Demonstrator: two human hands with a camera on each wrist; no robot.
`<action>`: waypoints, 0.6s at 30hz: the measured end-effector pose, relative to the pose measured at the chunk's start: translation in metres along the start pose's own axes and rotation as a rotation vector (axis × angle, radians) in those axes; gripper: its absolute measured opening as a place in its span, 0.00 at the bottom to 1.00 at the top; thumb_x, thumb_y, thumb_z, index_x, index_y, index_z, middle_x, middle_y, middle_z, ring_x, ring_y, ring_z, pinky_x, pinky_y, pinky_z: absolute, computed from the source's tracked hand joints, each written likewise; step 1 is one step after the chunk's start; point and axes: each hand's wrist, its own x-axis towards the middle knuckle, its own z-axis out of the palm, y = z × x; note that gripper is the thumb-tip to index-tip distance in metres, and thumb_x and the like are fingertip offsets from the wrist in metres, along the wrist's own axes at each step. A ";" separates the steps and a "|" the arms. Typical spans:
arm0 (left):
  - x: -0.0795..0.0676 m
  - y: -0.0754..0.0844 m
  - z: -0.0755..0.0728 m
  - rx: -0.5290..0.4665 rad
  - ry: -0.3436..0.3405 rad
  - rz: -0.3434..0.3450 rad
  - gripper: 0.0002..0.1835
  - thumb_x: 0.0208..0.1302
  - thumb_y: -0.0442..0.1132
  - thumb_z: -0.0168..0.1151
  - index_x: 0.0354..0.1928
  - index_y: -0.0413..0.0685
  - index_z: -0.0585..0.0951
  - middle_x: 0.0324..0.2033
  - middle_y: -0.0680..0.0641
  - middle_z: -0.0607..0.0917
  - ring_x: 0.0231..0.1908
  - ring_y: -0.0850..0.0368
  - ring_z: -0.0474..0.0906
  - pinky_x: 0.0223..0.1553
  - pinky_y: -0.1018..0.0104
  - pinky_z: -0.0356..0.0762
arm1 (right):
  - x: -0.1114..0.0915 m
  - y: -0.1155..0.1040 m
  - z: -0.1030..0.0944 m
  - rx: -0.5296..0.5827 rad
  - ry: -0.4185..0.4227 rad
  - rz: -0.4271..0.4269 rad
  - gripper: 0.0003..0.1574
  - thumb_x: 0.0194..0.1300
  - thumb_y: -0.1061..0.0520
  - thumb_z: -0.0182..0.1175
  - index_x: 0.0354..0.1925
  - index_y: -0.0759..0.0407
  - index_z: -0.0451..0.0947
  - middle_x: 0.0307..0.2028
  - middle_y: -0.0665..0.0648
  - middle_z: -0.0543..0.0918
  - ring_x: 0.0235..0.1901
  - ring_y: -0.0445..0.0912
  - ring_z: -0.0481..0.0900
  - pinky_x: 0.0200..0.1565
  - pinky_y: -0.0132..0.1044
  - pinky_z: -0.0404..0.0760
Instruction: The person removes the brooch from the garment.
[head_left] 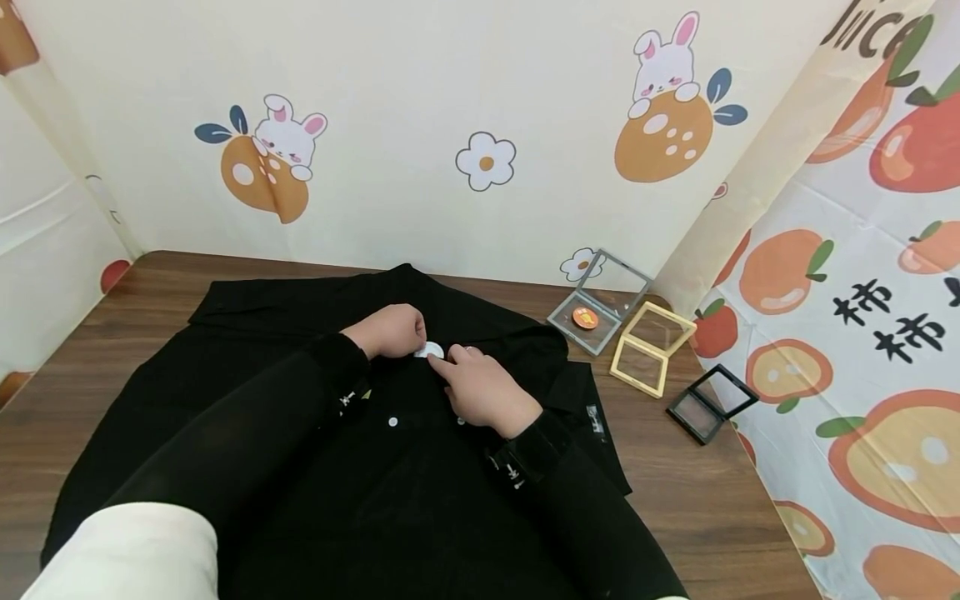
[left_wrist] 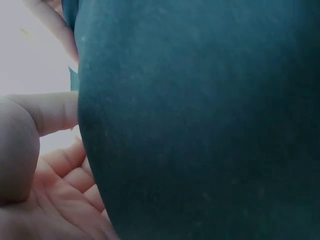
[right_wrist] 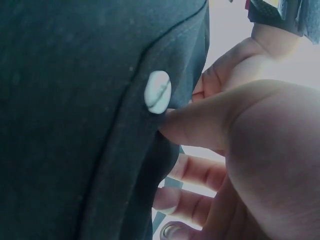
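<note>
A black shirt (head_left: 420, 500) lies spread out, its collar end toward the wall. My left hand (head_left: 393, 329) pinches the shirt near the collar; in the left wrist view its thumb (left_wrist: 55, 112) and curled fingers meet at the cloth's edge. Just beside it, my right hand (head_left: 487, 387) grips the opposite edge, thumb (right_wrist: 200, 122) on the front and fingers behind the fabric. A white button (right_wrist: 158, 92) sits right by that thumb. Between both hands shows a white patch (head_left: 430, 350). Another white button (head_left: 392, 422) lies lower on the shirt.
To the right on the wooden table (head_left: 645, 517) stand three open hinged frames: a grey one (head_left: 566, 333) holding an orange disc, a yellow one (head_left: 637, 385) and a black one (head_left: 693, 421). Printed cloth (head_left: 405, 200) rises behind the table and along its sides.
</note>
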 end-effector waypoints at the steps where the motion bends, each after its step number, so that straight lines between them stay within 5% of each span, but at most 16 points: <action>1: 0.000 0.000 0.001 -0.006 0.004 -0.004 0.09 0.71 0.32 0.58 0.31 0.44 0.82 0.29 0.48 0.82 0.28 0.54 0.77 0.34 0.63 0.75 | 0.000 0.000 0.000 0.000 0.000 0.000 0.34 0.79 0.51 0.57 0.78 0.48 0.65 0.47 0.52 0.74 0.38 0.45 0.68 0.42 0.34 0.72; 18: 0.002 -0.003 0.007 -0.051 0.046 0.039 0.04 0.66 0.32 0.64 0.35 0.45 0.86 0.33 0.48 0.85 0.31 0.54 0.78 0.35 0.62 0.76 | -0.002 0.003 0.003 -0.023 0.037 -0.027 0.35 0.77 0.51 0.59 0.78 0.46 0.65 0.44 0.52 0.73 0.37 0.44 0.68 0.40 0.33 0.73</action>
